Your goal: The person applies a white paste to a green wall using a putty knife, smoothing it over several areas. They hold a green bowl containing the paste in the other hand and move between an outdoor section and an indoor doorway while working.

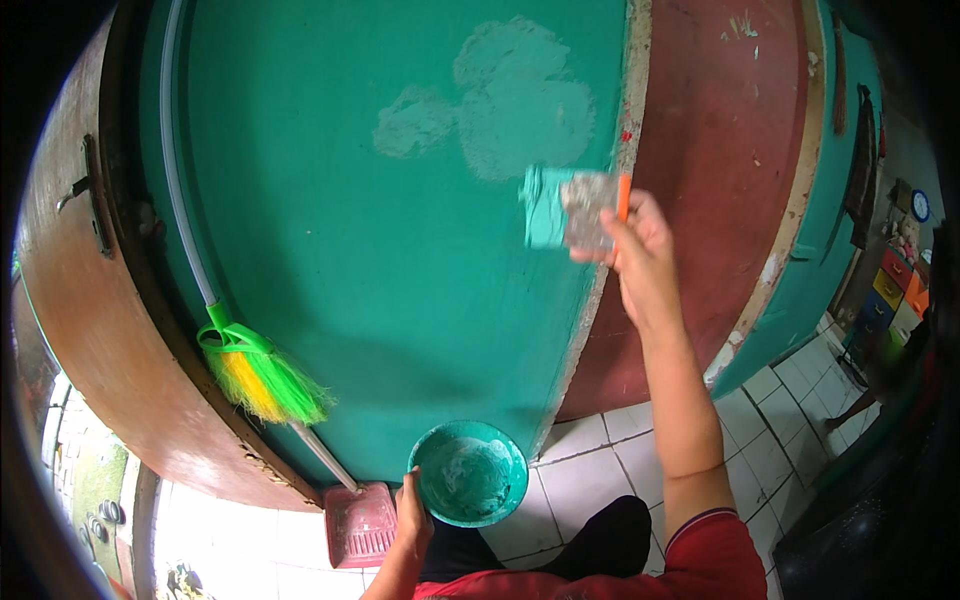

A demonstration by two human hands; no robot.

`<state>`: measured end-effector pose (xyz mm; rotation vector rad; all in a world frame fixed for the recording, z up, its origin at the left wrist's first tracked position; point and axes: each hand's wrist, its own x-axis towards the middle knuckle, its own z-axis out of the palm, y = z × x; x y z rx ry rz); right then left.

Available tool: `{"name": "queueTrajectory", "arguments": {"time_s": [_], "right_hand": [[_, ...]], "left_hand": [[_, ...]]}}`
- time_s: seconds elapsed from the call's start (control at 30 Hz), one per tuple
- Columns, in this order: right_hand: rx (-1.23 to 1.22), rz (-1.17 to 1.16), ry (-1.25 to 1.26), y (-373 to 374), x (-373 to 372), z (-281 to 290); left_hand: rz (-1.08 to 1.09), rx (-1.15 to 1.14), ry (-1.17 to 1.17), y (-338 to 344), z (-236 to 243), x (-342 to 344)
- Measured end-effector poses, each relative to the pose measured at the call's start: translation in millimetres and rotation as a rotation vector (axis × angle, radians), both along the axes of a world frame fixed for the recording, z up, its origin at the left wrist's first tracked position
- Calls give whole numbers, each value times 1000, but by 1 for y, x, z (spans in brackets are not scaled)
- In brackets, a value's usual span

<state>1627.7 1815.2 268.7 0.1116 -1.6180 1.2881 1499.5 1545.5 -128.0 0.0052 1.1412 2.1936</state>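
My right hand [640, 235] is raised at the green wall [350, 270], its fingers closed around a flat putty scraper [588, 205]. The scraper is grey and smeared, with an orange strip along its right side. Wet teal putty [545, 208] shows at its left edge; whether it sits on the blade or the wall I cannot tell. Low down, my left hand [412, 508] grips the left rim of a round green bowl [470, 515], thumb over the edge. Mixed putty [475, 465] coats the bowl's inside. Pale dried patches [525, 105] mark the wall above the scraper.
A green and yellow broom [265, 375] leans at the left, beside a red dustpan [360, 525] on the tiled floor [580, 480]. Left of them is a wooden door [130, 330]. A reddish-brown panel [715, 170] adjoins the green wall. Coloured drawers [888, 285] stand far right.
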Motion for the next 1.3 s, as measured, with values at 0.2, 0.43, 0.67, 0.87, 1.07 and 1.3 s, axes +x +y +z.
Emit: {"name": "queueTrajectory", "arguments": {"time_s": [0.2,0.43,0.67,0.87,1.07,1.3], "right_hand": [[555,-718,242,-6,-32,63],[1192,-1168,479,28,-67,89],[1309,-1244,435,41,-103,85],[1275,-1218,380,41,-120,72],[1287,-1221,295,35,-127,65],[1298,-1119,338,22,-119,44]], "left_hand": [[27,27,23,-6,8,8],[44,-19,35,-7,9,8],[34,15,62,-11,-4,-1],[19,-24,33,-15,4,4],[-2,-34,52,-12,0,2],[-44,-36,62,-11,6,3]]}}
